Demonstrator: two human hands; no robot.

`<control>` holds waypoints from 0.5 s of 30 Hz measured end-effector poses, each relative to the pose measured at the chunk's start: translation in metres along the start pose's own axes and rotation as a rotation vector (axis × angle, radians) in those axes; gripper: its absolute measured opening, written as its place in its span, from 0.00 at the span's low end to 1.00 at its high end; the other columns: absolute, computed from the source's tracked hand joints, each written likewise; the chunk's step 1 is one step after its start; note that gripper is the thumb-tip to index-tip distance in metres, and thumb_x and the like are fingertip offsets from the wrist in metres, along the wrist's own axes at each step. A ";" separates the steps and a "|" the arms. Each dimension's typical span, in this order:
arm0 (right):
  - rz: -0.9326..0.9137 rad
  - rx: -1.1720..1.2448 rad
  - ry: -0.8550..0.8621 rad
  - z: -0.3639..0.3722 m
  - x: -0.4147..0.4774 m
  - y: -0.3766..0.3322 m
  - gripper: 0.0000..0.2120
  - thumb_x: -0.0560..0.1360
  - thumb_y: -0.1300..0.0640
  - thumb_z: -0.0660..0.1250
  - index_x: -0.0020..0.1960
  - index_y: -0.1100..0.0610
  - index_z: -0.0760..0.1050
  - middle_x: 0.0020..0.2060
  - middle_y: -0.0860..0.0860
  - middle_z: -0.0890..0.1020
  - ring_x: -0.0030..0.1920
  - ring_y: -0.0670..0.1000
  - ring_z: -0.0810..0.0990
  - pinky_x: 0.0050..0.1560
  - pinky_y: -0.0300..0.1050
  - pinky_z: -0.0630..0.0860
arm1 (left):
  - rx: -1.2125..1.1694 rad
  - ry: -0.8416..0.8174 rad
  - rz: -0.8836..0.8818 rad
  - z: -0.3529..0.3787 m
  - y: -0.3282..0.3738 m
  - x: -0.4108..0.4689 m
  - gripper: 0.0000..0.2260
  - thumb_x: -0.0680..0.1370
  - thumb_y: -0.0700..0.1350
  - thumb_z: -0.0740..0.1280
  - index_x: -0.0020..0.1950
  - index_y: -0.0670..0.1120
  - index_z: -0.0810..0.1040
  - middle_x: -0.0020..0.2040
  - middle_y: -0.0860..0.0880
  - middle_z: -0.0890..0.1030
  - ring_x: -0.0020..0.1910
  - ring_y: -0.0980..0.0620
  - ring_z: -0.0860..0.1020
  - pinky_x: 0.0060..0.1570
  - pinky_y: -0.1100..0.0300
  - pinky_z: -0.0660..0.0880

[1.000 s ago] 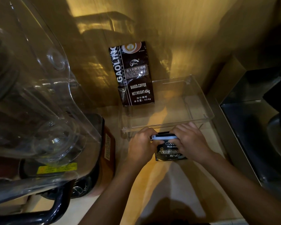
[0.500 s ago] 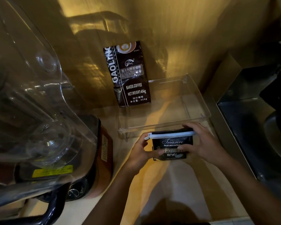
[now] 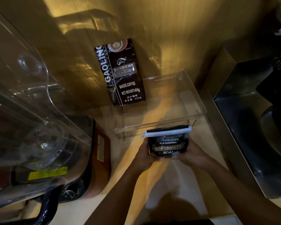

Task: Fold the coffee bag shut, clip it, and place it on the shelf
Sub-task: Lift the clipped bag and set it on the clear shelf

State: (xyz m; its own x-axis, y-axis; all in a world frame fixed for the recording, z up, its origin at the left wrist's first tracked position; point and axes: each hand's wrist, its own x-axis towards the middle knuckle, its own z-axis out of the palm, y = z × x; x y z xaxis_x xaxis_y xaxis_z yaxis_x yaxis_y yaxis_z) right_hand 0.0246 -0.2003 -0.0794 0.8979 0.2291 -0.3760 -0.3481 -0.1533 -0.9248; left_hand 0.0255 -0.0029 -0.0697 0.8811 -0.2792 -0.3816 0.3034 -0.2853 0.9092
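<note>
My left hand and right hand grip the small black coffee bag from either side, fingers wrapped around it; a white clip runs across its folded top; the bag sits just before the clear shelf's front edge, above the bench; a larger coffee bag leans at the shelf's back-left corner.

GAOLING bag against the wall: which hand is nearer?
Left. The left hand sits below the GAOLING bag, slightly right; the right hand is farther right.
</note>
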 end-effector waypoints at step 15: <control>-0.235 -0.008 0.105 -0.027 -0.033 -0.079 0.31 0.53 0.69 0.78 0.52 0.53 0.74 0.45 0.36 0.84 0.46 0.39 0.81 0.40 0.29 0.76 | 0.092 0.106 0.266 -0.013 0.087 -0.025 0.30 0.61 0.38 0.78 0.58 0.53 0.70 0.53 0.54 0.78 0.51 0.61 0.75 0.48 0.65 0.74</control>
State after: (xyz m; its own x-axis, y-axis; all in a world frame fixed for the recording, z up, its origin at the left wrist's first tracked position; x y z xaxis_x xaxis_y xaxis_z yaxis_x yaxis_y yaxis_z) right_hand 0.0294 -0.2214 0.0079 0.9771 0.1582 -0.1424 -0.1250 -0.1151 -0.9855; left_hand 0.0352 -0.0088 0.0213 0.9598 -0.2589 -0.1085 0.0272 -0.2988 0.9539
